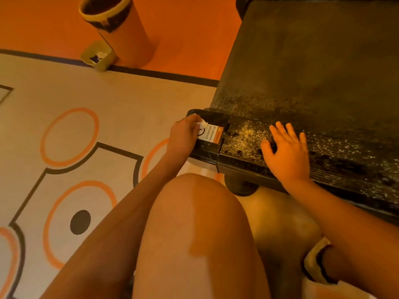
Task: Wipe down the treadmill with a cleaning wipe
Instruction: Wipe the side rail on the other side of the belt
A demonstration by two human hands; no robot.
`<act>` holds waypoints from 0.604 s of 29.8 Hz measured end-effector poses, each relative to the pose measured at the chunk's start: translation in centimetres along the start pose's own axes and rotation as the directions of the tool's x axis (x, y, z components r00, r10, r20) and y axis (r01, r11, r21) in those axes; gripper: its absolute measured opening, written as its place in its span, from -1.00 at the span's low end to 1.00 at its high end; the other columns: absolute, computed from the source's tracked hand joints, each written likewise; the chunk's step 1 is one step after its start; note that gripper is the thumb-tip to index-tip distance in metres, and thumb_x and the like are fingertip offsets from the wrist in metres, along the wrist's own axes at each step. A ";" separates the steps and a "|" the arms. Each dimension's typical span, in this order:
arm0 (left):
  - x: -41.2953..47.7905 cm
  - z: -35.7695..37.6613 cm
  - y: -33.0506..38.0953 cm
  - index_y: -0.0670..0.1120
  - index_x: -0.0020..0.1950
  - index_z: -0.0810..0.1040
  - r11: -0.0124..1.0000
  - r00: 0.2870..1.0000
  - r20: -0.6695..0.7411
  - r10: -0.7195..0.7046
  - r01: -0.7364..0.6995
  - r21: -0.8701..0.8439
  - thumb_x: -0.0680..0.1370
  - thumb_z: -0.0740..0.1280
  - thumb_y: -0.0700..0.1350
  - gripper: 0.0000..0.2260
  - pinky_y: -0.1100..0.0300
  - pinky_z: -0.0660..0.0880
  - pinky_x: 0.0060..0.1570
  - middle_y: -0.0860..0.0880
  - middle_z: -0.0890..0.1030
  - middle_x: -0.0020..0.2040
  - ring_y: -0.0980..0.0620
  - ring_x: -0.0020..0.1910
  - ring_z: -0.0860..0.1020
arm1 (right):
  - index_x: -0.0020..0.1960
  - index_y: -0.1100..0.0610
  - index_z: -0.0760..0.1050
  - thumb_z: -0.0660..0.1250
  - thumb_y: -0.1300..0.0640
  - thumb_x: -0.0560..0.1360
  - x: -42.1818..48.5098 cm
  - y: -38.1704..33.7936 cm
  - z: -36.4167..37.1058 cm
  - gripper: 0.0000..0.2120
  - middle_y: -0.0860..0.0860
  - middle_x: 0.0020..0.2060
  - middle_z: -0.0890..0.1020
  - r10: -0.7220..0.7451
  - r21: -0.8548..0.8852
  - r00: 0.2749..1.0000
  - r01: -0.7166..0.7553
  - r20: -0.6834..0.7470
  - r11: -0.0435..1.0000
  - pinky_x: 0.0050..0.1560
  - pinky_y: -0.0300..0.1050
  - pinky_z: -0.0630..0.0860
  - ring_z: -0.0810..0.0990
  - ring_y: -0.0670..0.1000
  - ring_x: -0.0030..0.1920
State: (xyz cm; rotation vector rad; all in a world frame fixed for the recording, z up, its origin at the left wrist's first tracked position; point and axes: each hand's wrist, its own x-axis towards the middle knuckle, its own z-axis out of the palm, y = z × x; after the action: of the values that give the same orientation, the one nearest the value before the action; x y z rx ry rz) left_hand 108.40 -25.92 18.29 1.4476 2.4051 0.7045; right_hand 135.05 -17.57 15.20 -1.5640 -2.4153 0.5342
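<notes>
Now the left hand [185, 131] pinches a white wipe [201, 124] onto the treadmill [313, 72] corner under it; nearby, the right hand [287, 152] lies flat and open, probably for balance.

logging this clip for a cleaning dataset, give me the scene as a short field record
treadmill: dark belt, pale specks near its end
left hand: grips wipe at the treadmill's rear corner
right hand: flat, fingers spread, on the rear edge
warning sticker: on that corner, beside the wipe
bin: orange, dark inside, top left of view
</notes>
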 end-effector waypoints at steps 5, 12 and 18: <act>0.4 -0.7 -2.1 -0.04 0.44 0.50 0.997 0.998 0.031 -0.058 0.059 -0.040 0.66 0.20 -0.19 -0.65 -0.03 0.57 0.17 -0.16 0.66 0.17 -0.11 0.11 0.63 | 0.64 0.09 0.06 -0.06 -0.26 0.66 -0.4 1.4 -0.8 -0.34 0.04 0.63 0.06 -0.133 -0.166 0.975 0.163 0.177 0.972 0.59 0.17 -0.11 -0.05 0.09 0.63; 3.7 -0.8 -1.8 -0.04 0.40 0.53 0.997 0.994 0.073 -0.079 0.077 0.025 0.69 0.16 -0.13 -0.69 -0.11 0.59 0.12 -0.19 0.67 0.13 -0.16 0.07 0.65 | 0.62 0.12 0.14 -0.10 -0.26 0.63 -0.5 1.8 -0.6 -0.31 0.07 0.61 0.14 -0.195 -0.156 0.974 0.212 0.113 0.965 0.61 0.16 -0.05 0.03 0.09 0.62; 1.0 -0.7 -1.8 -0.07 0.45 0.48 0.999 0.995 0.086 -0.048 0.048 0.003 0.69 0.20 -0.17 -0.67 -0.04 0.55 0.17 -0.20 0.65 0.19 -0.15 0.11 0.63 | 0.61 0.13 0.17 -0.11 -0.26 0.62 -0.5 1.9 -0.5 -0.30 0.09 0.61 0.16 -0.194 -0.176 0.975 0.212 0.112 0.961 0.60 0.18 -0.01 0.05 0.11 0.62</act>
State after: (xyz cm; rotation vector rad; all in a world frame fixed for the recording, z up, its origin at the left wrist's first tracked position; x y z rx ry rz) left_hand 106.24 -25.92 18.00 1.3864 2.3667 0.6176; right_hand 137.05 -17.23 14.92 -1.3602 -2.7276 0.3568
